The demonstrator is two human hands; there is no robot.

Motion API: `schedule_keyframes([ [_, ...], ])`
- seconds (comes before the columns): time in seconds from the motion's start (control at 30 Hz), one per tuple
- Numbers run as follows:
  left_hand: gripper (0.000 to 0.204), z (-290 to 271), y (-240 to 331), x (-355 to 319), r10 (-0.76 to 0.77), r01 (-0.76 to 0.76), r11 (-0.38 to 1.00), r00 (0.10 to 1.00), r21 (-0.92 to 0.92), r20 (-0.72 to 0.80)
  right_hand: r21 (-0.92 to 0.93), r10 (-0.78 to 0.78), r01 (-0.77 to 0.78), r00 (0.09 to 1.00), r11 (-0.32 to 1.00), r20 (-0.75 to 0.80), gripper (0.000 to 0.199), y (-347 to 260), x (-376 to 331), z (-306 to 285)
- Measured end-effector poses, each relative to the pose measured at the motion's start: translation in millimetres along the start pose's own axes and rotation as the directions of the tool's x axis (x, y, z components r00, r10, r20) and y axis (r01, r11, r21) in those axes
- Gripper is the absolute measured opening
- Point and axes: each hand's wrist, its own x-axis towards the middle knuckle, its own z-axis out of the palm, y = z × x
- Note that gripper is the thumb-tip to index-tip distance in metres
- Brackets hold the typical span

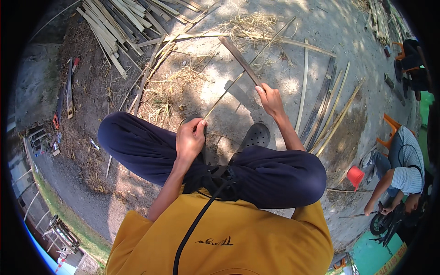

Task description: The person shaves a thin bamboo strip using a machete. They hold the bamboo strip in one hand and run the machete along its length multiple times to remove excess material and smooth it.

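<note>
A long thin bamboo strip (223, 95) runs up and to the right from my left hand (190, 139), which pinches its near end between thumb and fingers above my knees. My right hand (271, 101) is closed round the lower end of a machete (239, 59) with a dark, brownish blade. That blade points up and to the left and crosses the strip about midway; whether it touches the strip, I cannot tell. The machete's handle is hidden in my right hand.
A bamboo pile (103, 30) lies at upper left, shavings (250, 28) ahead. Split strips (326, 103) lie to my right. A saw (69, 91) rests at left. Another person (408, 156) sits at far right near a red bucket (355, 177) and orange chair (389, 130).
</note>
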Motion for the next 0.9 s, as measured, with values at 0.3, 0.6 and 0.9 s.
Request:
schedule_keyframes([
  [0.3, 0.022, -10, 8, -5, -0.084, 0.088, 0.992, 0.995, -0.090, 0.046, 0.076, -0.034, 0.028, 0.996, 0.997, 0.080, 0.048, -11, -13, 3],
  [0.6, 0.028, -5, -1, -17, -0.020, 0.022, 1.000, 0.992, -0.011, 0.125, 0.156, 0.114, -0.107, 0.993, 0.982, -0.036, 0.045, 17, 12, -22],
  [0.9, 0.036, -14, -44, 40, -0.113, 0.004, 0.935, 0.951, 0.355, 0.287, 0.612, 0.295, -0.160, 0.947, 0.775, -0.127, 0.040, 4, -61, -13],
])
